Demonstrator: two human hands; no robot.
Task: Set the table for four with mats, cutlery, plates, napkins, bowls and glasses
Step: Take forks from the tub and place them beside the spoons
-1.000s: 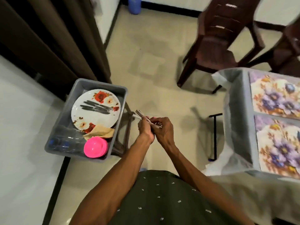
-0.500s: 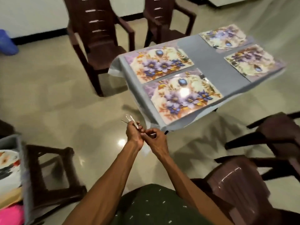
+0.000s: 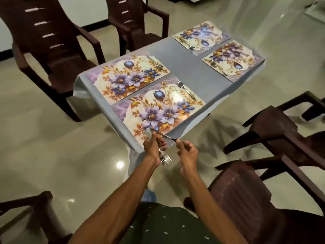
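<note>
Shiny metal forks (image 3: 164,158), glossy printed mats (image 3: 158,107), polished floor (image 3: 52,147), plastic chairs (image 3: 51,55).

Dark brown plastic armchairs (image 3: 52,55) around a grey-covered table (image 3: 182,67): two at about eleven and twelve o'clock (image 3: 135,23), with slotted backs, and two more at three to five o'clock (image 3: 274,131), the nearest (image 3: 255,199) with a glossy seat. Pale, polished tiled floor (image 3: 52,138) with bright reflected light spots. Part of a dark brown stool (image 3: 35,217) at seven o'clock. White wall with dark skirting at the top left.
</note>
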